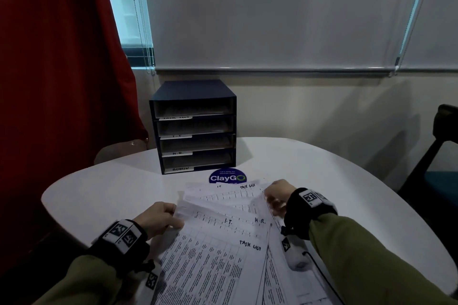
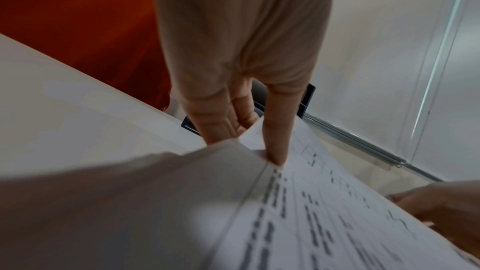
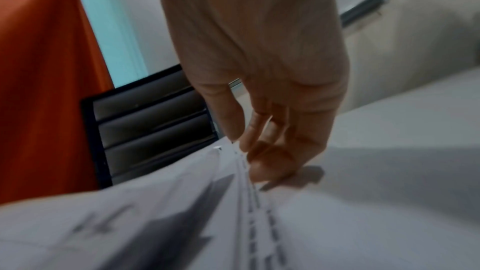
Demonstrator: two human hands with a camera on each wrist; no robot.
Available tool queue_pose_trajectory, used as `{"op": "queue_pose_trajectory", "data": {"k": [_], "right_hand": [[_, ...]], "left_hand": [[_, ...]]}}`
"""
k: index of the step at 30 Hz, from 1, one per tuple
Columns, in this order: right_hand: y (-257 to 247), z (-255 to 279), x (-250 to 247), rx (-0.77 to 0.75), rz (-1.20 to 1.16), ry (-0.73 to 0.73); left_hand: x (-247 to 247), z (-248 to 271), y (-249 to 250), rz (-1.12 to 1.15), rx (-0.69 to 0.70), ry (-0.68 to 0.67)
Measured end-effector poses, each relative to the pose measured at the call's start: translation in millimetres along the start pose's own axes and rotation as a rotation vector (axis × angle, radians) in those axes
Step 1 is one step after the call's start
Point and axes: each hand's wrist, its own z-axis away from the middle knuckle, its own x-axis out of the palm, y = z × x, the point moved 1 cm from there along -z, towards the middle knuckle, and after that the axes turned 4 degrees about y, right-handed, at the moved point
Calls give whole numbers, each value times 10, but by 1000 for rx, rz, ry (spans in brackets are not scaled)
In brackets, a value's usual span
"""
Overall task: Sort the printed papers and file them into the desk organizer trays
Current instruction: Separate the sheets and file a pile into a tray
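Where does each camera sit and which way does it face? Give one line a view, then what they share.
Head: worn on the head, looking forward and down at the table, fanned papers, organizer; both hands and green sleeves show.
Left wrist: along the left hand toward the window blind; its fingers pinch a sheet's edge.
Right wrist: along the right hand toward the organizer; its fingers pinch paper edges.
Shared: all three show the papers, the organizer and the red curtain.
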Motion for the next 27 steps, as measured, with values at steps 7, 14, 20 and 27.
{"op": "queue_pose_trajectory", "data": {"k": [7,14,20,27], "right_hand": [[-230,-72,71,-217,184,-11],[-304,-93,125,-407,310,163],[-485,34,-307,-568,-318,549],[-943,584,-1114,-1007,-452,770]], "left_hand": [[2,9,-10,-4,-2,3],[-15,8,16,27,0,-1],[-35,-96,182,22,82,150],[222,-295,333,-502,204,402]]}}
